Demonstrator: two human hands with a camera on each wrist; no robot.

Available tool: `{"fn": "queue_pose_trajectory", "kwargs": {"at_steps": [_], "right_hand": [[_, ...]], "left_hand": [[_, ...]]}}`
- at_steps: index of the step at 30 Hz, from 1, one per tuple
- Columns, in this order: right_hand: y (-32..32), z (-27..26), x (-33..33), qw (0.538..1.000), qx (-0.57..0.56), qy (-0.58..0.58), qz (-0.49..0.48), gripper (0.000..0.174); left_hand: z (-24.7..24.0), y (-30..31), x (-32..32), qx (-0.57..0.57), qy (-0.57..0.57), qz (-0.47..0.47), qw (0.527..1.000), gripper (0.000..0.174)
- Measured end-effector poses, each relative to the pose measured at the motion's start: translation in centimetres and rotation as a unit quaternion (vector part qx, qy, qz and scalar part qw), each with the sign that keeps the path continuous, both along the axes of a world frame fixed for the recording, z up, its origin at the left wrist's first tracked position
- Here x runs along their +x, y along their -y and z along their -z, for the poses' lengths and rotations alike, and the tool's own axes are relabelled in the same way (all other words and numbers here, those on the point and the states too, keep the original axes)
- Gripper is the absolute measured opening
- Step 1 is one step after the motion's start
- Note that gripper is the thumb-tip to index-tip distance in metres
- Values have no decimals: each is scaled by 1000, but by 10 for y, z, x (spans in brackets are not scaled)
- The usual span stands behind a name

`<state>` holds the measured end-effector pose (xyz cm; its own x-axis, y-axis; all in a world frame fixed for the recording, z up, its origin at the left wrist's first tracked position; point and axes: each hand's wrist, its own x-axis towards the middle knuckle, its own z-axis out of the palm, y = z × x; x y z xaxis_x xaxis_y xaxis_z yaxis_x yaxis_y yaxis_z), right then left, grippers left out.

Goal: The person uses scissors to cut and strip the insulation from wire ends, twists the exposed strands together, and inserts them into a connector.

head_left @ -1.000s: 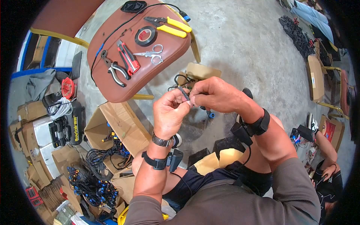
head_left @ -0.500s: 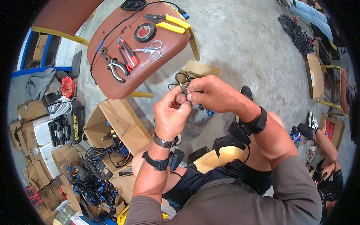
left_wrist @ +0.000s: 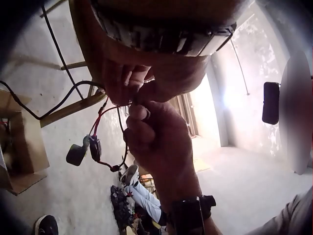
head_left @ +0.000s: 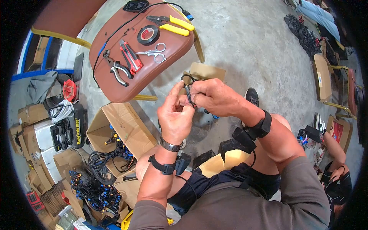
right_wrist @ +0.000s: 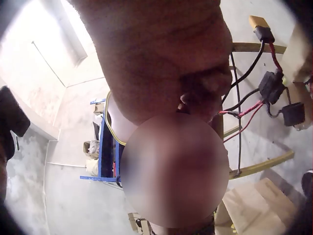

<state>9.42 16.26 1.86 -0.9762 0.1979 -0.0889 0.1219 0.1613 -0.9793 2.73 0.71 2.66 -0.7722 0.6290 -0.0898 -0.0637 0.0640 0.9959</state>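
In front of the person's body both hands meet at a thin black wire harness (head_left: 188, 94). The left hand (head_left: 174, 117) pinches it between thumb and fingers, its index finger stretched up along it. From the right, the right hand (head_left: 218, 97) grips the same wires with thumb and curled index finger. Red and black leads run out from the fingers to a black fuse holder (right_wrist: 271, 87) with its cap (right_wrist: 294, 114) dangling beside it. A yellow connector (right_wrist: 259, 22) sits on the end of the leads. The exact spot pinched is hidden by fingers.
A brown chair seat (head_left: 161, 57) bears pliers (head_left: 117, 71), a red utility knife (head_left: 131, 57), scissors (head_left: 155, 53), black tape (head_left: 148, 35) and yellow-handled wire strippers (head_left: 172, 25). Cardboard boxes (head_left: 124, 120) and bundled cables (head_left: 94, 191) stand at left. Another person (head_left: 337, 172) sits at right.
The left index finger has straightened upward, and the wires between the hands stand more upright. Both hands stay together at nearly the same place.
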Motion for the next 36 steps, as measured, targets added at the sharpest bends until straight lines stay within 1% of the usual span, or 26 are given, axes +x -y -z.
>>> {"fn": "queue_pose_trajectory", "kwargs": {"at_steps": [1, 4, 6, 10, 13, 15, 21, 22, 25, 28, 31, 33, 36], "right_hand": [[0, 0, 0, 1000, -7, -2, 1, 14], [3, 0, -1, 997, -73, -7, -2, 15], [4, 7, -2, 998, -65, -13, 2, 14], [4, 11, -2, 999, -33, -20, 12, 16], [-2, -10, 0, 998, 26, 58, -6, 20], [-2, -7, 0, 999, -18, 49, 1, 22], [-5, -7, 1, 987, -148, 55, -18, 20], [-5, -7, 1, 984, -167, 58, -20, 19], [-6, -10, -1, 981, -175, 78, -23, 17], [-3, 1, -1, 994, -110, 8, 0, 16], [0, 5, -1, 999, -2, -44, 19, 14], [1, 3, -1, 999, 23, -34, 20, 13], [5, 3, 2, 995, 83, -51, 6, 12]], "left_hand": [[1, 0, 0, 5, 13, -2, 1000, 56], [4, 3, -3, 27, 58, -1, 998, 55], [5, 5, -8, 53, 93, 8, 994, 54], [6, 3, -4, 10, 28, 3, 1000, 57], [0, 1, -2, -27, -29, 9, 999, 59], [-4, 1, -1, -36, -56, 14, 998, 60], [1, 4, -4, 13, -20, 24, 999, 60], [1, 4, -4, 27, 5, 21, 999, 59], [2, 5, -6, 54, 63, 19, 996, 57], [3, 6, -8, 52, 84, 35, 994, 55], [8, 8, -9, 49, 89, 44, 994, 52], [6, 8, -11, 45, 86, 40, 995, 47], [2, 7, -16, 35, 119, -9, 992, 41]]}}
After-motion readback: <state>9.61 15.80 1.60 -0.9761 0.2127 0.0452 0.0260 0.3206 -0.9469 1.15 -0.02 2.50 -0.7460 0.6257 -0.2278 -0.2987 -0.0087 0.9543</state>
